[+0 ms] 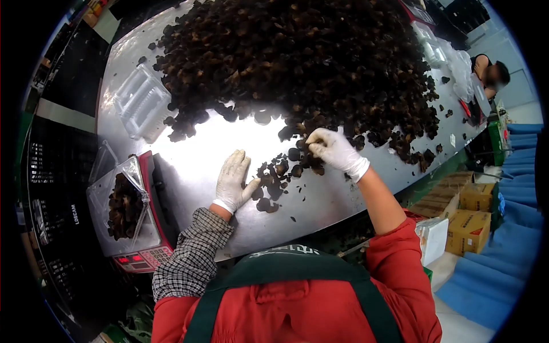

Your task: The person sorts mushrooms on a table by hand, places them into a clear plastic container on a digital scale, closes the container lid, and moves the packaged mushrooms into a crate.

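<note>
A large heap of dark brown, frilly mushrooms (297,63), like wood ear fungus, covers the far part of the metal table (320,211). My left hand (233,182), in a white glove, lies with fingers stretched out on the metal, beside a small scatter of loose mushrooms (273,178). Its thumb points toward those pieces. At the near edge of the heap, my right hand (337,151), also gloved, has thumb and fingers pinched together over the mushrooms. Whatever is between those fingertips is hidden.
A red digital scale (151,251) at left carries a clear tray of mushrooms (124,206). Stacked clear plastic trays (142,103) lie behind it. Plastic bags (457,66) sit at the far right, near another person (489,74). Cardboard boxes (469,228) stand on the floor.
</note>
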`<control>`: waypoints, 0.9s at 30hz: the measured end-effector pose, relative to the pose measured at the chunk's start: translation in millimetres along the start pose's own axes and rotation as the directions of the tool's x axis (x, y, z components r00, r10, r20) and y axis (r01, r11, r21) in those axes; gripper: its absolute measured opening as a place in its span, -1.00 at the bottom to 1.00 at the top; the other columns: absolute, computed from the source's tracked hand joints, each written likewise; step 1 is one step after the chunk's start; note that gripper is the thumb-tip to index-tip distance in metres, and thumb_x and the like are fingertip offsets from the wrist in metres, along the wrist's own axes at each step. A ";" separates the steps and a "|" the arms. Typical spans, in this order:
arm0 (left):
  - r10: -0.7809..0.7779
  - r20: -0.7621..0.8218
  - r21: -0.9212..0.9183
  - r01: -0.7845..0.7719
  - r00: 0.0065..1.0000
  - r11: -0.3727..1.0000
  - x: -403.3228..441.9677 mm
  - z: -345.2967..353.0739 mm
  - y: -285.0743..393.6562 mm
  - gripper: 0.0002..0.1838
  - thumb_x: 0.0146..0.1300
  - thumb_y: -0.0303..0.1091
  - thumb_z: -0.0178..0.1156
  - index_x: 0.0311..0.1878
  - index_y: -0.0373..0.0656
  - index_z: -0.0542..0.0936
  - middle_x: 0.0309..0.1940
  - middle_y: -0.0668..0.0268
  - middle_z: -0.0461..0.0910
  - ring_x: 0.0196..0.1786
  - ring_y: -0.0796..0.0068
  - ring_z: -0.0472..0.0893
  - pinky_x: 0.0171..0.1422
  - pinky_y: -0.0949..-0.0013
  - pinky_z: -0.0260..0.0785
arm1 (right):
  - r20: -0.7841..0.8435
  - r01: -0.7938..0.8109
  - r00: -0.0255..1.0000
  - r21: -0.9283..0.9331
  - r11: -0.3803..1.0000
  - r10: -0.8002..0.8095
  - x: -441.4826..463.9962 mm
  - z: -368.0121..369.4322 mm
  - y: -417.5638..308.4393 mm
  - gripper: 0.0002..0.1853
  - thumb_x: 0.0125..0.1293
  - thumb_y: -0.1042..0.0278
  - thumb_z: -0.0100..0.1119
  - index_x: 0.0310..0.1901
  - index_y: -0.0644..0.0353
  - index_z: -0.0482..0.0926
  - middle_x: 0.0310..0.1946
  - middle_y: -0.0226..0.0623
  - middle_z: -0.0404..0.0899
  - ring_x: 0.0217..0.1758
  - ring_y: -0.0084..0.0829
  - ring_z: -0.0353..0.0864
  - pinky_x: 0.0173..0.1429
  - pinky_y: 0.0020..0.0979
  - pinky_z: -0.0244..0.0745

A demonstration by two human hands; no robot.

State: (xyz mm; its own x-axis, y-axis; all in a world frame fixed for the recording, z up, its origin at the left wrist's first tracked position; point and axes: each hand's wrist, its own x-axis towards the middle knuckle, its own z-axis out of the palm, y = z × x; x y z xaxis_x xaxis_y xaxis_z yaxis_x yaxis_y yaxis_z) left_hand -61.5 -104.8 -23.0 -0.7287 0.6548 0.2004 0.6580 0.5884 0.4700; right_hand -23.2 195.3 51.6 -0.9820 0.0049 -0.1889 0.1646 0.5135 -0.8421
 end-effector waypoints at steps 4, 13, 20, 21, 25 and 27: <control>0.003 -0.003 0.013 -0.003 1.000 1.000 4.3 -2.1 2.7 -0.36 0.17 0.00 0.21 0.17 -0.33 0.45 0.29 -0.05 0.34 0.40 0.00 0.25 0.50 0.06 0.05 | -0.148 0.237 0.962 0.045 0.971 -0.228 6.5 14.5 8.1 -0.84 0.22 0.34 0.21 -0.23 0.21 0.54 -0.17 -0.23 0.56 -0.27 -0.43 0.56 -0.11 -0.41 0.50; 0.025 -0.042 -0.019 -0.025 0.999 0.999 3.8 -0.5 -0.4 -0.41 0.13 -0.08 0.26 0.12 -0.32 0.47 0.26 -0.06 0.36 0.36 -0.04 0.28 0.47 0.04 0.09 | 0.091 0.187 0.982 -0.625 0.758 -0.168 74.2 44.3 -2.8 -0.91 0.19 0.37 0.12 -0.33 0.17 0.52 -0.25 -0.16 0.51 -0.25 -0.12 0.59 -0.14 -0.22 0.53; 0.021 -0.034 0.003 -0.021 0.999 1.000 2.6 0.4 0.3 -0.40 0.13 -0.07 0.26 0.14 -0.31 0.45 0.26 -0.04 0.35 0.37 -0.04 0.27 0.47 0.03 0.08 | -0.344 0.110 0.935 0.048 0.993 -0.087 77.6 -6.2 -57.7 -0.72 0.13 0.36 0.28 -0.12 0.23 0.56 -0.21 -0.15 0.56 -0.18 -0.23 0.61 -0.02 -0.34 0.53; 0.021 -0.028 0.001 -0.021 0.999 1.000 2.9 -0.2 -0.2 -0.39 0.14 -0.07 0.26 0.14 -0.31 0.45 0.26 -0.04 0.35 0.37 -0.03 0.27 0.47 0.03 0.08 | -0.240 0.134 0.954 -0.204 0.970 -0.182 70.4 -1.6 -47.3 -0.70 0.12 0.30 0.29 -0.11 0.20 0.58 -0.23 -0.12 0.57 -0.18 -0.22 0.62 -0.03 -0.32 0.54; 0.017 -0.036 0.006 -0.016 0.999 1.000 2.6 0.6 1.5 -0.39 0.14 -0.06 0.26 0.14 -0.31 0.45 0.27 -0.04 0.35 0.38 -0.01 0.28 0.47 0.03 0.08 | 0.159 0.084 0.985 -0.758 0.647 0.059 18.1 42.0 -15.8 -0.79 0.10 0.24 0.27 -0.25 0.12 0.60 -0.24 -0.04 0.55 -0.15 -0.10 0.63 -0.06 -0.24 0.56; 0.024 -0.047 0.005 -0.024 0.999 1.000 2.3 -0.2 0.9 -0.39 0.14 -0.06 0.26 0.14 -0.31 0.45 0.27 -0.04 0.35 0.38 0.00 0.28 0.47 0.04 0.08 | 0.103 0.065 0.995 -0.699 0.712 0.010 14.9 43.6 -3.5 -0.85 0.13 0.28 0.22 -0.31 0.13 0.57 -0.30 -0.11 0.56 -0.20 -0.12 0.63 -0.10 -0.22 0.55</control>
State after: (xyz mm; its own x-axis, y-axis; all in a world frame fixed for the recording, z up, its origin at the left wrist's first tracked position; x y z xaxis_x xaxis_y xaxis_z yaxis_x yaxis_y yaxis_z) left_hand -62.6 -102.9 -22.0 -0.7208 0.6458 0.2519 0.6761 0.5750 0.4607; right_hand -34.3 156.1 29.6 -0.9655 -0.0779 -0.2486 -0.0114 0.9659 -0.2586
